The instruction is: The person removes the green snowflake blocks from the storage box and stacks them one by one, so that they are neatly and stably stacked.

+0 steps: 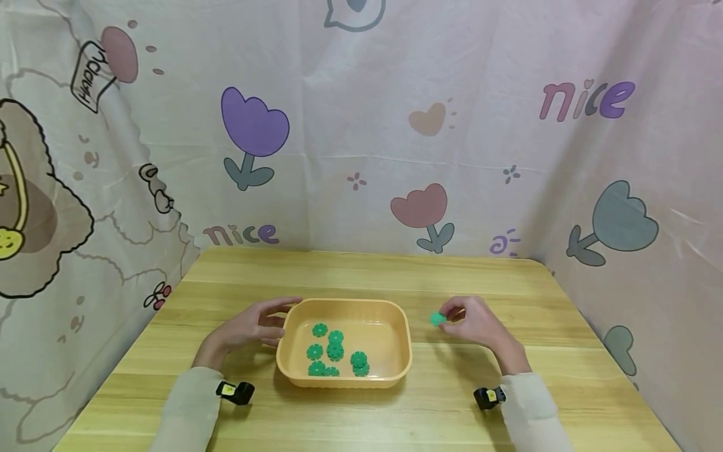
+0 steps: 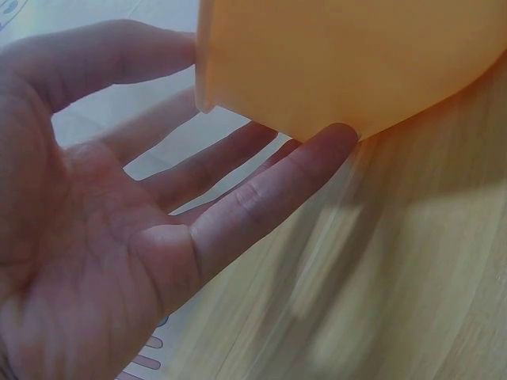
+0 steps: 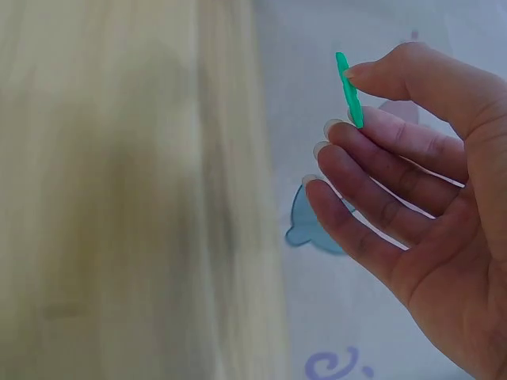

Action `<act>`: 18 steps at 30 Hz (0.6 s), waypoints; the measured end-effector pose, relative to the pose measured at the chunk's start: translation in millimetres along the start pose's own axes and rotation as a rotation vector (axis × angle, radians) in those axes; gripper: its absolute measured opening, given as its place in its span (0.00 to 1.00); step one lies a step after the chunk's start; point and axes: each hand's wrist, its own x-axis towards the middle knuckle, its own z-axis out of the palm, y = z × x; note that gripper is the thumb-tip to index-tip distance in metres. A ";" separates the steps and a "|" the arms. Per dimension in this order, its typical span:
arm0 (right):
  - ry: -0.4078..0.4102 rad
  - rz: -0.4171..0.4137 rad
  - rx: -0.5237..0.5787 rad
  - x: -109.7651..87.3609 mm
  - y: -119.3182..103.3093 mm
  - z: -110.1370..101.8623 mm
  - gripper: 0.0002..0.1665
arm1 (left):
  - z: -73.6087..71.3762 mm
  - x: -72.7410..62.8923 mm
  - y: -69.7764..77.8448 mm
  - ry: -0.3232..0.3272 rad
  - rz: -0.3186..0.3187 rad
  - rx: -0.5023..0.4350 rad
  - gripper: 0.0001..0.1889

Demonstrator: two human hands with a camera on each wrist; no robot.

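Observation:
A yellow plastic basket (image 1: 396, 339) stands on the table, and several green notched plastic discs (image 1: 314, 352) lie in its left and middle part. My left hand (image 1: 261, 326) is at the basket's left end. In the left wrist view, the thumb meets the basket's rim (image 2: 205, 55), while the little finger (image 2: 261, 190) lies straight along the outer wall. To the right of the basket, my right hand (image 1: 474, 323) pinches one green disc (image 3: 350, 91) between thumb and index finger. Its other fingers (image 3: 380, 194) are loosely bent and hold nothing.
The wooden table (image 1: 350, 420) reaches back to a pale printed cloth (image 1: 350, 207), which hangs behind it and along both sides. A small black camera (image 1: 236, 393) is worn on the left wrist, another camera (image 1: 489, 397) on the right.

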 end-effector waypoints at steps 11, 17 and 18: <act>-0.048 0.059 -0.037 -5.6 31.4 -6.2 0.12 | 2.0 -0.8 3.9 0.007 -0.002 0.002 0.39; -0.069 0.083 -0.061 -5.5 41.2 -6.6 0.13 | 2.6 -0.8 4.4 0.009 -0.005 0.001 0.39; -0.067 0.088 -0.065 -5.3 41.6 -6.6 0.13 | 2.4 -0.7 4.1 0.011 -0.006 0.001 0.39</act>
